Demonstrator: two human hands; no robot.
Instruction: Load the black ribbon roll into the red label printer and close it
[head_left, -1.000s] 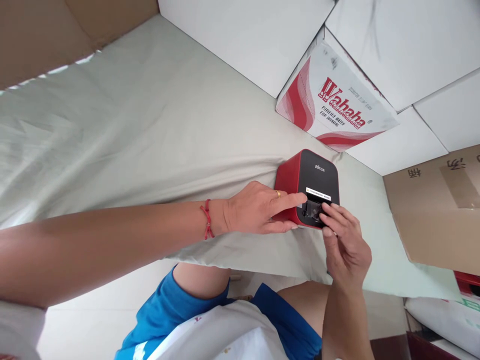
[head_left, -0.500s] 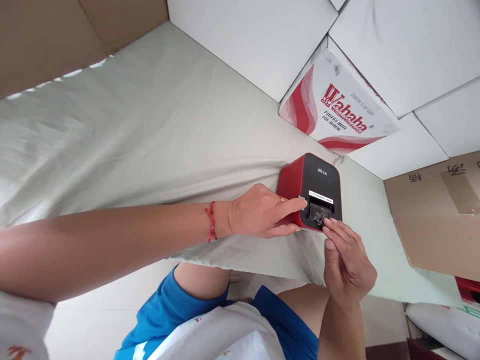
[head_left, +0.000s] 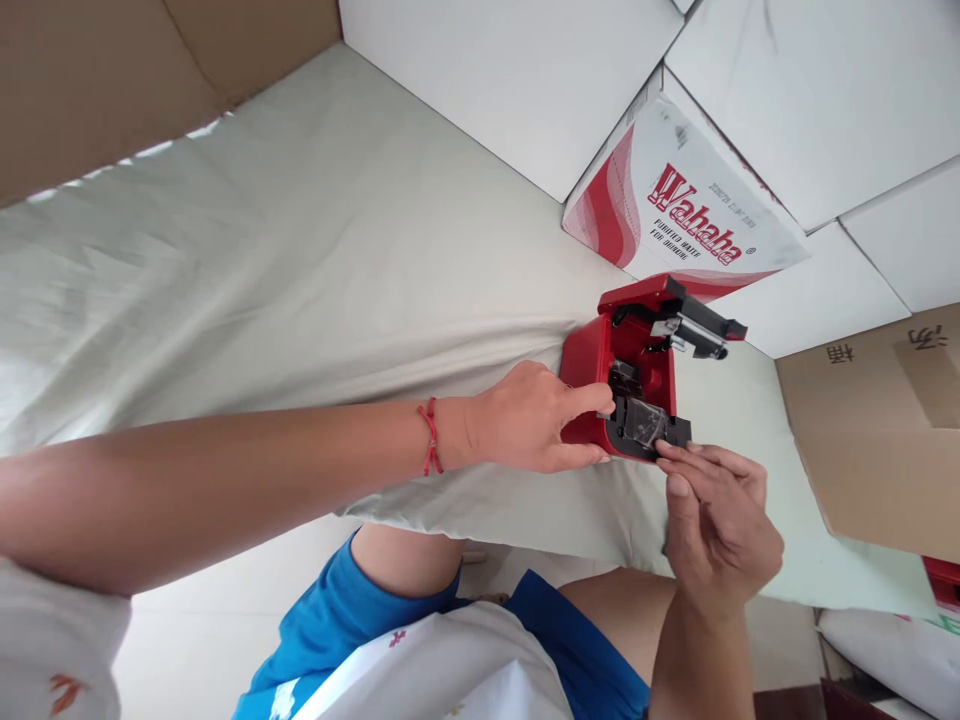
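A small red and black label printer (head_left: 592,360) sits near the front edge of a table covered with a pale cloth (head_left: 300,260). Its lid (head_left: 675,305) stands open and shows the dark inside. My left hand (head_left: 540,420) holds the printer's left side, forefinger stretched to its front edge. My right hand (head_left: 712,520) is at the printer's front right corner, with thumb and fingers pinched on a clear strip (head_left: 643,425) that comes out of the slot.
A white and red Wahaha carton (head_left: 675,215) lies just behind the printer among white boxes (head_left: 510,80). A brown cardboard box (head_left: 877,430) stands to the right, another at the top left (head_left: 112,70). My knees in blue shorts (head_left: 555,620) are under the table edge.
The printer's lid, shut before, has sprung up and open. My right hand has drawn back a little toward me, still at the slot. The left hand stayed on the printer's side.
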